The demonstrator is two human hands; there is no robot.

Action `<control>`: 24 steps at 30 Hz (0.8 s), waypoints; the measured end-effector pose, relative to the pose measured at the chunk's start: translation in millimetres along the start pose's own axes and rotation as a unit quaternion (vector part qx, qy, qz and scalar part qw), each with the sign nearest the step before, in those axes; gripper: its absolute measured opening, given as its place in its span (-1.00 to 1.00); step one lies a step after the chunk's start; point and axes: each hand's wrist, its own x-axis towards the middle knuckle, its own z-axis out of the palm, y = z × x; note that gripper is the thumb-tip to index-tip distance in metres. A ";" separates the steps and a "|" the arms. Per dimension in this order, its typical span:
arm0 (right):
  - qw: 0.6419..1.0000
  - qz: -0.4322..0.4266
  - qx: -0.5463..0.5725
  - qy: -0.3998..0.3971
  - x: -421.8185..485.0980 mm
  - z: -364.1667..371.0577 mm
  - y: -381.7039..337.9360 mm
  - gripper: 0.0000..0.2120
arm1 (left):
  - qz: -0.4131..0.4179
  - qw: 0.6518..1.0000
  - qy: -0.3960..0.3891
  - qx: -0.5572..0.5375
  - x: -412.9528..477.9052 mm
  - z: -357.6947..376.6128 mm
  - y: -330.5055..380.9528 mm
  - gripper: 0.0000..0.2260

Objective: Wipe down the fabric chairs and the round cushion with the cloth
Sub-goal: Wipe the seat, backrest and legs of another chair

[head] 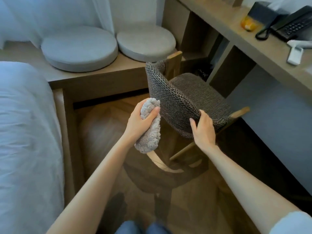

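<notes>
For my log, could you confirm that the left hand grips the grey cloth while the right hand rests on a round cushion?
Not quite: the head view shows the left hand gripping the grey cloth, but the right hand holds the top edge of the woven chair backrest instead.

Soft daylight from curtains (55, 12), dim floor (104, 132) blurred, wide-angle edge bending

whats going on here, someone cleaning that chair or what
A person is cleaning a woven chair that stands by the desk. The left hand grips a bunched grey cloth right beside the backrest, and the right hand holds the backrest's top edge. Two round cushions lie untouched on the wooden ledge behind.
</notes>
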 end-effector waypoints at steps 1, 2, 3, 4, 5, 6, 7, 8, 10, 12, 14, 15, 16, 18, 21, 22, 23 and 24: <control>0.999 0.014 0.002 -0.031 -6.2 -14.9 -8.1 -0.49 | -0.009 1.000 -0.005 0.005 -4.8 -9.9 12.6 -0.71; 0.998 0.021 0.005 -0.058 -11.9 -30.7 -17.3 -0.51 | -0.021 1.000 -0.008 0.010 -9.6 -20.5 26.1 -0.70; 0.997 0.012 0.008 -0.079 -17.4 -46.1 -28.2 -0.56 | -0.033 0.999 -0.010 0.017 -14.2 -31.4 39.2 -0.68; 0.995 -0.005 0.013 -0.094 -23.1 -61.8 -41.4 -0.61 | -0.045 0.999 -0.013 0.024 -19.1 -42.3 51.9 -0.64; 0.994 -0.022 0.027 -0.104 -27.6 -77.0 -56.4 -0.66 | -0.060 0.998 -0.016 0.026 -23.7 -53.0 63.8 -0.62; 0.992 -0.030 0.049 -0.109 -30.5 -90.8 -72.1 -0.69 | -0.073 0.997 -0.017 0.025 -27.4 -63.4 74.8 -0.60; 0.991 -0.034 0.067 -0.112 -33.4 -102.8 -87.1 -0.70 | -0.084 0.996 -0.018 0.021 -31.3 -73.0 84.5 -0.60; 0.990 -0.038 0.078 -0.112 -36.4 -112.6 -100.7 -0.71 | -0.093 0.995 -0.018 0.017 -35.5 -82.0 93.1 -0.62; 0.989 -0.037 0.088 -0.109 -37.5 -127.8 -123.1 -0.71 | -0.106 0.994 -0.020 0.017 -38.8 -97.6 106.9 -0.64; 0.990 -0.028 0.092 -0.106 -33.7 -138.3 -137.7 -0.71 | -0.118 0.992 -0.030 0.021 -34.4 -109.4 116.3 -0.62; 0.990 -0.020 0.090 -0.107 -27.2 -142.7 -146.7 -0.70 | -0.118 0.992 -0.043 0.023 -21.4 -116.3 122.4 -0.62; 0.990 -0.013 0.086 -0.108 -22.7 -143.0 -149.4 -0.70 | -0.116 0.992 -0.049 0.027 -12.2 -117.8 124.9 -0.63; 0.991 -0.005 0.080 -0.109 -17.6 -141.9 -151.6 -0.69 | -0.116 0.991 -0.056 0.030 -2.2 -118.3 127.5 -0.64; 0.992 0.010 0.074 -0.106 -4.8 -135.8 -154.8 -0.67 | -0.114 0.990 -0.072 0.031 20.2 -116.6 130.9 -0.64; 0.990 0.033 0.074 -0.111 19.9 -121.4 -157.3 -0.63 | -0.098 0.987 -0.118 0.044 59.9 -111.6 130.2 -0.61; 0.989 0.041 0.076 -0.119 29.2 -114.9 -158.4 -0.62 | -0.092 0.985 -0.135 0.051 75.6 -109.8 128.3 -0.61; 0.987 0.047 0.080 -0.128 38.7 -108.0 -160.3 -0.60 | -0.088 0.983 -0.149 0.060 91.6 -108.1 125.7 -0.62; 0.986 0.051 0.079 -0.135 48.8 -100.3 -162.8 -0.58 | -0.084 0.981 -0.161 0.069 107.8 -106.4 122.9 -0.63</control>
